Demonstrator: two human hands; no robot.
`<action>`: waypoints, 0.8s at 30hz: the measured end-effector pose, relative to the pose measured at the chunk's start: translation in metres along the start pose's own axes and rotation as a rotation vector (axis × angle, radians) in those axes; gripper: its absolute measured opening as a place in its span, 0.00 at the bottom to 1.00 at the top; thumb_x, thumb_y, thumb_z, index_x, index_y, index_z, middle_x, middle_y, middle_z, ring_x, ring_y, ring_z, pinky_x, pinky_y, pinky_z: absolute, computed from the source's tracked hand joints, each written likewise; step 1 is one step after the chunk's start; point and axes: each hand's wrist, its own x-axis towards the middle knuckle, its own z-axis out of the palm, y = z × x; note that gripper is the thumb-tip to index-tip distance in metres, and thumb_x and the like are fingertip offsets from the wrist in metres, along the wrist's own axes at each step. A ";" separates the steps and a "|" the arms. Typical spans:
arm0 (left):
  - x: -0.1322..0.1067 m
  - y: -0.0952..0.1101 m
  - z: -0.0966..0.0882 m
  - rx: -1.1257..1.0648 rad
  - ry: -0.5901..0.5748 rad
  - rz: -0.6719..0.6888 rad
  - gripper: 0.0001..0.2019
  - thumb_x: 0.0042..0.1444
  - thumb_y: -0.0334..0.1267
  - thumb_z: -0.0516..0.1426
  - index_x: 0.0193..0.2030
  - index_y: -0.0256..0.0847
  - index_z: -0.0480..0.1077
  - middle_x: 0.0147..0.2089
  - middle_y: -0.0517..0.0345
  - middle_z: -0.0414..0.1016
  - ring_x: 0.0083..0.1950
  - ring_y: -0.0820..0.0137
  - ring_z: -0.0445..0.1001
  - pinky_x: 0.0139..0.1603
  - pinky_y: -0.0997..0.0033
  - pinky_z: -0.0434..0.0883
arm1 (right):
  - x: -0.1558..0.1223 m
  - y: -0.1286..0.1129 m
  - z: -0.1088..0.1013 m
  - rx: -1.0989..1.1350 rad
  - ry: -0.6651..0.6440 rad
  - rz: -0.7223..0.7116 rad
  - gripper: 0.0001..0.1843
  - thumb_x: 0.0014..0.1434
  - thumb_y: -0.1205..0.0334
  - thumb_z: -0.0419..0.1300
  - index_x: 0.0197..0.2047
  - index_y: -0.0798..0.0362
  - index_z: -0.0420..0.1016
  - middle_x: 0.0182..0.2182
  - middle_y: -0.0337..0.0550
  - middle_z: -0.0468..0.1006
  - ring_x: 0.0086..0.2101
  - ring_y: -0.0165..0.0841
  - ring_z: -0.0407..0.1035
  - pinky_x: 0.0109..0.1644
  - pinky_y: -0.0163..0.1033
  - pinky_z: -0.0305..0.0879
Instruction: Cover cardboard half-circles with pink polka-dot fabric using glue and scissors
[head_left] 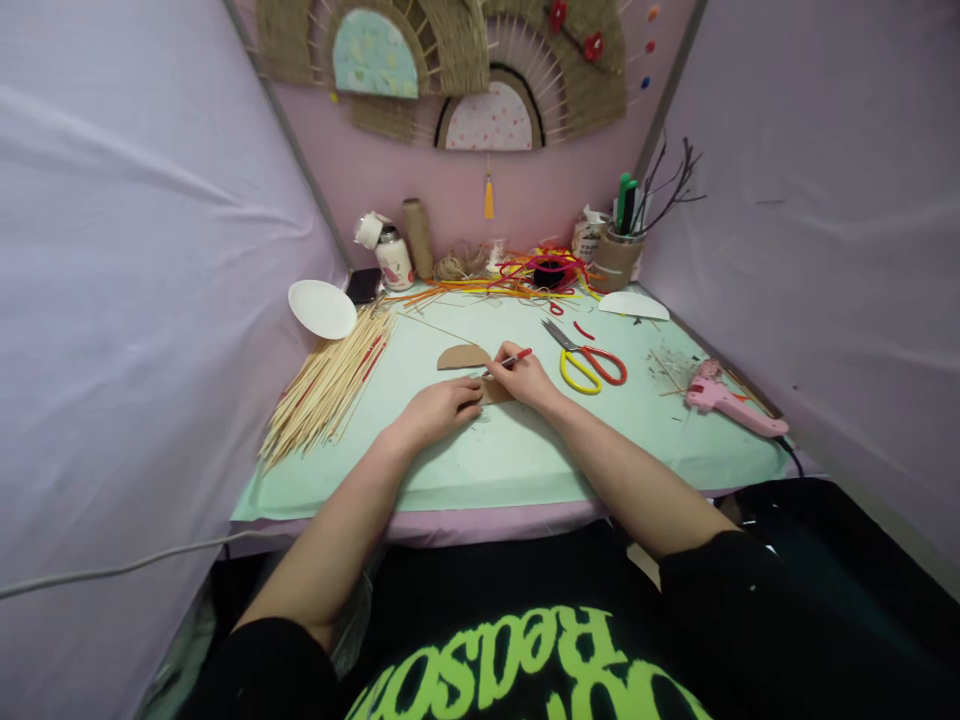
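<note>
Between the fingers of my right hand [519,376] is a slim pen [517,357] with a red end, its tip pointing down and left at the work. Under both hands lies a small brown piece of cardboard [496,391], partly covered by them. My left hand [444,410] holds that piece against the table, fingers bent and together at its left side. Just beyond, a half-round cardboard piece [462,356] rests flat, close to the pen. To the right of my right hand lie scissors [585,362] with one yellow and one red handle, blades apart.
Thin wooden sticks [326,390] are heaped at left beside a white bowl [322,308]. A pink glue gun [731,400] lies at right. Colourful cords [540,268], a bottle [394,258] and a brown pen pot [616,262] line the back. A white half-disc [634,306] lies back right.
</note>
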 end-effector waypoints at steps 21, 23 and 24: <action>0.001 0.003 -0.003 0.030 -0.016 -0.008 0.12 0.63 0.41 0.52 0.44 0.43 0.76 0.56 0.54 0.75 0.58 0.63 0.73 0.58 0.66 0.69 | -0.001 0.001 0.002 -0.012 -0.035 -0.012 0.11 0.54 0.55 0.58 0.25 0.50 0.62 0.22 0.33 0.69 0.26 0.29 0.61 0.32 0.35 0.55; 0.001 0.003 -0.004 0.033 -0.019 -0.014 0.12 0.63 0.41 0.52 0.44 0.43 0.76 0.56 0.53 0.76 0.58 0.63 0.73 0.58 0.66 0.69 | 0.000 0.002 0.002 -0.009 -0.040 -0.010 0.11 0.54 0.55 0.58 0.26 0.50 0.62 0.23 0.33 0.70 0.26 0.29 0.61 0.32 0.35 0.56; 0.001 0.004 -0.004 0.034 -0.020 -0.018 0.12 0.63 0.41 0.52 0.44 0.42 0.75 0.56 0.53 0.75 0.58 0.62 0.72 0.58 0.66 0.69 | 0.000 0.002 0.002 -0.008 -0.042 -0.011 0.11 0.54 0.56 0.58 0.26 0.50 0.62 0.23 0.33 0.70 0.26 0.29 0.61 0.32 0.35 0.56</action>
